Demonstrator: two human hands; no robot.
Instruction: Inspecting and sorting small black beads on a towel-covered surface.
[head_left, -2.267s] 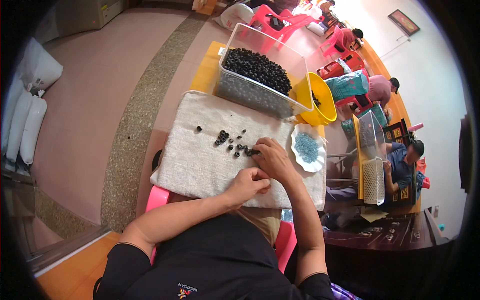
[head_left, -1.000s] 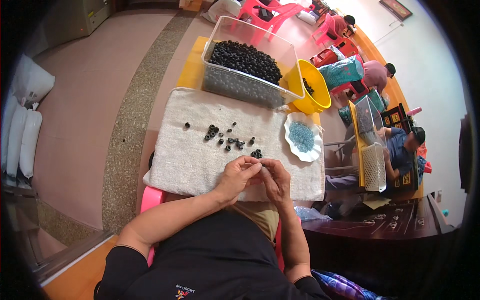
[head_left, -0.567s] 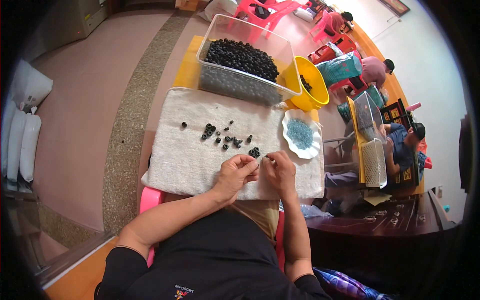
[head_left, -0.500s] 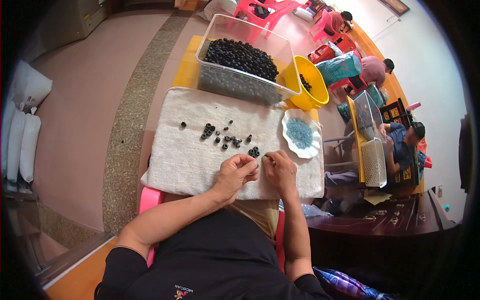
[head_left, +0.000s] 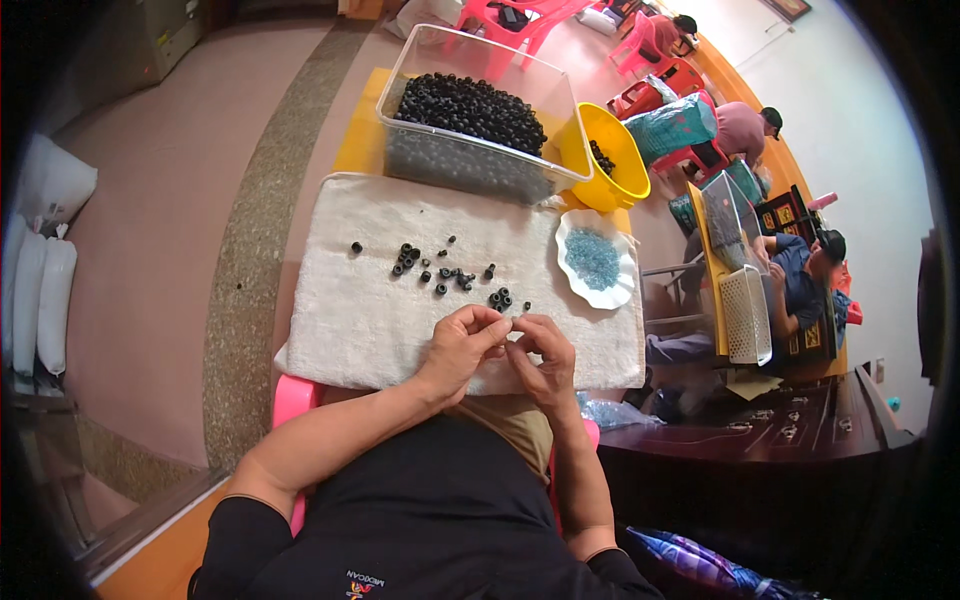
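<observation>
My left hand [head_left: 462, 346] and my right hand [head_left: 543, 352] meet fingertip to fingertip over the near edge of a white towel [head_left: 360, 300], pinching something small and dark between them; which hand carries it I cannot tell. Several small black rings [head_left: 440, 272] lie scattered on the towel just beyond my hands. A white scalloped dish [head_left: 617, 292] with small blue pieces [head_left: 592, 257] sits to the right of the rings.
A clear plastic tub [head_left: 470, 165] heaped with black rings stands at the far end, with a yellow bowl [head_left: 618, 175] beside it. Other people sit at tables and pink chairs to the right. White sacks [head_left: 45, 260] lie on the floor at left.
My right hand came back from the scattered rings to join the left at the towel's near edge. Since half a second ago the hands have barely shifted.
</observation>
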